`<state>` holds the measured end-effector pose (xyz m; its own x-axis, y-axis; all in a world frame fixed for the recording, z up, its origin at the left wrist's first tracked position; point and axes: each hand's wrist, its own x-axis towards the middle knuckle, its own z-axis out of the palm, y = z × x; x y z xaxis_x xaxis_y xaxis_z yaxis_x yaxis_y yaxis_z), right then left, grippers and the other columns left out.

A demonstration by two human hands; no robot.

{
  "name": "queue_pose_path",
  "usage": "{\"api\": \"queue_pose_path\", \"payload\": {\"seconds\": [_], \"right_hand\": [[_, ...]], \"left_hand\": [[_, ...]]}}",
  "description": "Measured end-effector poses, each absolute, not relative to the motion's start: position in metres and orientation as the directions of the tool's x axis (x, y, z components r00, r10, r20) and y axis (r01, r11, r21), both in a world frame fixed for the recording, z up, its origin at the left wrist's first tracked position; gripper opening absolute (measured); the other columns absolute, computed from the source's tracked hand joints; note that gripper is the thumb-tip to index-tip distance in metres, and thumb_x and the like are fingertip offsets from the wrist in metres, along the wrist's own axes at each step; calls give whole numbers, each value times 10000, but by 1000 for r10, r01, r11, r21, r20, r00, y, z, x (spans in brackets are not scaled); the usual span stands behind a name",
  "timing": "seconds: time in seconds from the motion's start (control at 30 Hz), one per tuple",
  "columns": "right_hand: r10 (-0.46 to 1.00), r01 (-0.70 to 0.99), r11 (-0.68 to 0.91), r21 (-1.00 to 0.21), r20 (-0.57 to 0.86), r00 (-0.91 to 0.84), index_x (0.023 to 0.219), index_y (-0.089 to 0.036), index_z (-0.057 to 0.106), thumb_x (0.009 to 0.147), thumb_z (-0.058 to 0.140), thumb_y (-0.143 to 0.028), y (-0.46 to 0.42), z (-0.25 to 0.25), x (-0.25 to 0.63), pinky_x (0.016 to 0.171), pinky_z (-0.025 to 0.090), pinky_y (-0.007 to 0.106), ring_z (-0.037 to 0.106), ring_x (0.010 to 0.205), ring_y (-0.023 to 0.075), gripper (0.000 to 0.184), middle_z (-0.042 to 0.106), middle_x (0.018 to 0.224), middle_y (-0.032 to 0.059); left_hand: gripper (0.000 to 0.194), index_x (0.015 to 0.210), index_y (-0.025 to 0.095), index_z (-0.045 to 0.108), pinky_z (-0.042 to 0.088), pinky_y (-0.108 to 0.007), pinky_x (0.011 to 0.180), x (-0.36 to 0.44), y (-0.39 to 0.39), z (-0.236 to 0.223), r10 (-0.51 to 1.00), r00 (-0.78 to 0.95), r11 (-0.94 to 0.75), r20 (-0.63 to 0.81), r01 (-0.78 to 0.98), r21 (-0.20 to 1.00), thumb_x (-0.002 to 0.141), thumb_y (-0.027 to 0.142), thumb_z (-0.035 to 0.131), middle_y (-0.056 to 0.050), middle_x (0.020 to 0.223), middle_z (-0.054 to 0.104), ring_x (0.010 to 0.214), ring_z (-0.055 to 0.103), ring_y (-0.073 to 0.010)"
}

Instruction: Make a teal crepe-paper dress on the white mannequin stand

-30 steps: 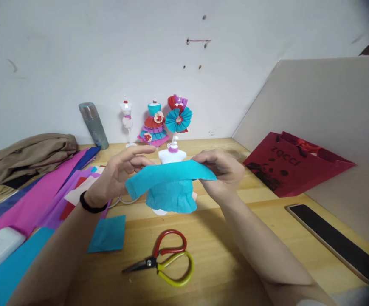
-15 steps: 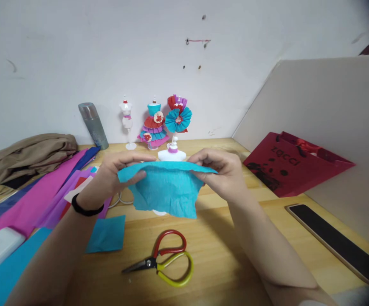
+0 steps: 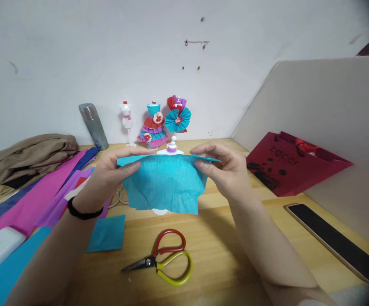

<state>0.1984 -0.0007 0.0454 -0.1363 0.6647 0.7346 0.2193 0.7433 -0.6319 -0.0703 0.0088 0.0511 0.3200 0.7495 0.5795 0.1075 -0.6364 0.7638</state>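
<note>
Both hands hold up a sheet of turquoise crepe paper [image 3: 167, 182] by its top edge, above the wooden table [image 3: 222, 255]. My left hand [image 3: 108, 176] pinches the paper's upper left corner; a black band sits on that wrist. My right hand [image 3: 225, 170] pinches the upper right corner. Behind the paper stands a small white mannequin [image 3: 171, 146]; only its neck and base show. Red and yellow scissors [image 3: 165, 257] lie on the table below the paper.
A turquoise paper square [image 3: 108, 238] lies left of the scissors. Magenta, purple and blue paper sheets [image 3: 34, 199] spread at left, with brown cloth [image 3: 31, 155] behind. A grey flask [image 3: 93, 125], dressed mannequins [image 3: 154, 123], a red bag [image 3: 289, 163] and a phone [image 3: 333, 242] surround.
The turquoise paper has been lifted off the mannequin's waist and spread flat between both hands, which moved up and apart. The mannequin is now mostly hidden behind it.
</note>
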Motion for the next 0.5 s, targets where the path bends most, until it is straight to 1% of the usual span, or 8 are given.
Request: {"api": "queue_pose_path", "payload": {"seconds": [0.03,0.13,0.2,0.33,0.43,0.5], "right_hand": [[664,217,744,-631,734,-142,906,-231,748,853,743,-255,-1,45,199,567,577,273,722,734,181,58,776,864,32],[681,172,732,-659,709,-182,897,-241,764,868,747,-303,0,44,200,526,565,272,711,685,177,70,774,820,25],[690,128,722,-680,695,-200,901,-244,768,854,769,-328,0,44,200,513,555,262,698,661,164,97,771,812,18],[708,115,704,-701,679,-197,883,-239,761,831,803,-377,0,45,200,514,556,251,686,647,148,154,771,819,15],[718,117,694,-711,669,-195,860,-237,757,837,800,-407,0,45,201,539,575,256,704,682,156,177,776,831,22],[716,105,694,-712,669,-199,859,-241,759,837,798,-419,-1,45,201,552,581,262,709,701,163,183,777,839,26]], "left_hand": [[214,1075,272,826,583,-414,958,-69,7,52,751,324,-633,575,104,767,890,339,741,-87,1158,793,1108,730,-298],[179,1003,241,836,614,-372,826,-65,2,55,781,318,-583,538,61,810,878,338,753,-81,1020,817,962,764,-278],[176,1001,235,834,614,-351,782,-64,0,55,794,296,-565,531,36,824,889,333,739,-71,997,817,925,763,-266],[168,1026,260,832,612,-343,812,-67,3,55,773,250,-616,582,83,783,889,292,740,-60,1066,811,971,757,-257],[198,1038,283,829,621,-339,813,-71,7,55,731,271,-670,626,111,734,846,265,785,-62,1072,813,974,765,-255],[212,1055,292,826,625,-339,805,-72,8,55,716,291,-686,635,127,716,849,271,783,-66,1077,812,964,766,-253]]}}
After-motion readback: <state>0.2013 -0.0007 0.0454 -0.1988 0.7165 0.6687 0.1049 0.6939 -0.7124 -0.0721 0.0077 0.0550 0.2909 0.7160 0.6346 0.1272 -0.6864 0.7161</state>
